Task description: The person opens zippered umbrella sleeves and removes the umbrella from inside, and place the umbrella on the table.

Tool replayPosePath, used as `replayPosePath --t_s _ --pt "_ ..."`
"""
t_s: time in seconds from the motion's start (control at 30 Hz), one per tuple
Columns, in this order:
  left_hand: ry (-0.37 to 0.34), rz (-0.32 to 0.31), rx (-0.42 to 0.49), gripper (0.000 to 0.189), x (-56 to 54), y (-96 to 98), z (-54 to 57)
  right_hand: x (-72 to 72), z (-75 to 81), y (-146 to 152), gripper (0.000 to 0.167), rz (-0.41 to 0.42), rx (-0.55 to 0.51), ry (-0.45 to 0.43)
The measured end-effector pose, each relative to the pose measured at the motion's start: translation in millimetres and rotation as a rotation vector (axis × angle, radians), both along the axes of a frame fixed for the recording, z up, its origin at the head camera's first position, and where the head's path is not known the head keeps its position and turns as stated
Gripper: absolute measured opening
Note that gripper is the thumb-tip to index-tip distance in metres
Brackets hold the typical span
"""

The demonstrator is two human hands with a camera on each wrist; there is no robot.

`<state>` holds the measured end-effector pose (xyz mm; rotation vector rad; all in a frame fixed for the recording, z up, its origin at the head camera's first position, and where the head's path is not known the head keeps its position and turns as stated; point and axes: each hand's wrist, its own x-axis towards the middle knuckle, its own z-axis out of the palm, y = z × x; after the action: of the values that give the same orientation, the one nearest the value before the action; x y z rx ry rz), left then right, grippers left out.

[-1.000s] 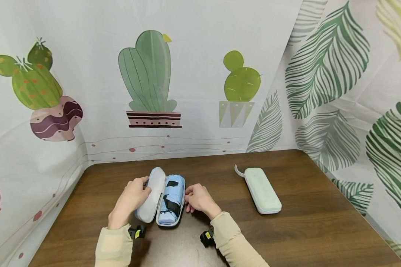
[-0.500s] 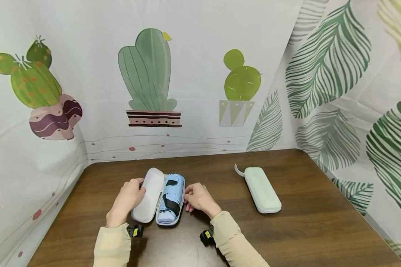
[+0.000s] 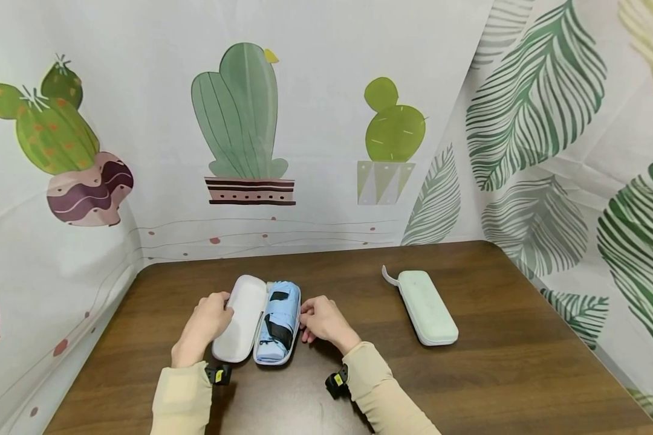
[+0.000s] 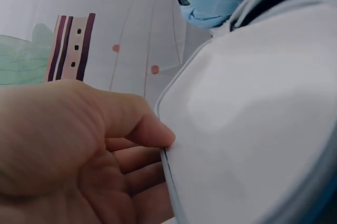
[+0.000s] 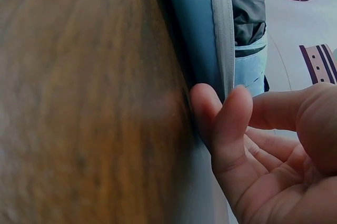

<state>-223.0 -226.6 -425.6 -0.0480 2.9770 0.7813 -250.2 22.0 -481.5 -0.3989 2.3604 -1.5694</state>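
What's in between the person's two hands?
In the head view, the open case, with a blue bundle in one half, lies between the left hand and the right hand.

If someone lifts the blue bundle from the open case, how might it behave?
The blue bundle looks like creased fabric, so it will probably give when gripped. Its rounded shape suggests it could roll once outside the open case.

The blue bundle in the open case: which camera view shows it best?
The head view: the blue bundle shows almost whole, seen from above in the open case. The left wrist view catches only a piece at the top edge; the right wrist view shows just part, beyond the case's rim.
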Motion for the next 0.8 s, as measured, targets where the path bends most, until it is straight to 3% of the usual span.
replayPosePath --t_s 0.27,0.53,0.8 --pt "-0.043 -0.005 -0.028 0.042 -1.2 -3.4 -6.8 0.2 -0.5 0 0.007 -0.007 -0.006 0.009" --pt "-0.134 -0.009 -0.038 0.043 -1.5 -9.6 -11.0 -0.1 -0.5 0 0.006 -0.022 0.000 0.013" --pt "-0.158 -0.007 -0.040 0.043 -3.4 -12.9 -13.1 1.1 2.5 -3 0.007 -0.032 -0.017 0.016"
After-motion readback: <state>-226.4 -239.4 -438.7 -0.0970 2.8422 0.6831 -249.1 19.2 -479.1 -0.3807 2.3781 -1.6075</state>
